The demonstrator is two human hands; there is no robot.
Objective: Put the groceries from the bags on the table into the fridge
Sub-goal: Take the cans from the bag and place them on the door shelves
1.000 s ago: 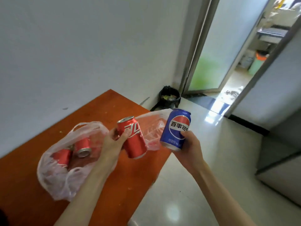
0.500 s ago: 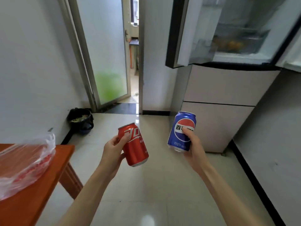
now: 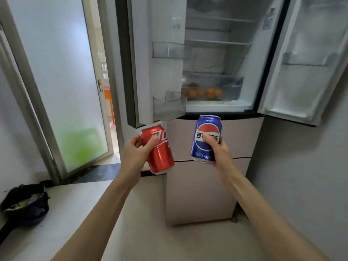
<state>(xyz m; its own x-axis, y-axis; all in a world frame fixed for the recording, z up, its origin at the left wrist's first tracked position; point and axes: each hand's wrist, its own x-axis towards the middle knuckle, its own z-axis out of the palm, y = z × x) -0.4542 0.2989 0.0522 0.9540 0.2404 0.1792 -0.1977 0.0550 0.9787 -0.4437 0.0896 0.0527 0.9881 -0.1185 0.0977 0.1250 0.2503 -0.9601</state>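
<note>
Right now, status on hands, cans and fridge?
Left hand holds red can; right hand holds blue can. Fridge doors open, shelves bare, oranges in drawer. Path clear.

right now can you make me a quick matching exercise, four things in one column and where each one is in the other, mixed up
Things:
1. red can
2. blue can
3. oranges
4. black bin

Places:
A. in the clear drawer inside the open fridge
B. held in the right hand
C. on the floor at the far left
D. held in the left hand

Pairs: 1-D, 2-B, 3-A, 4-C
</note>
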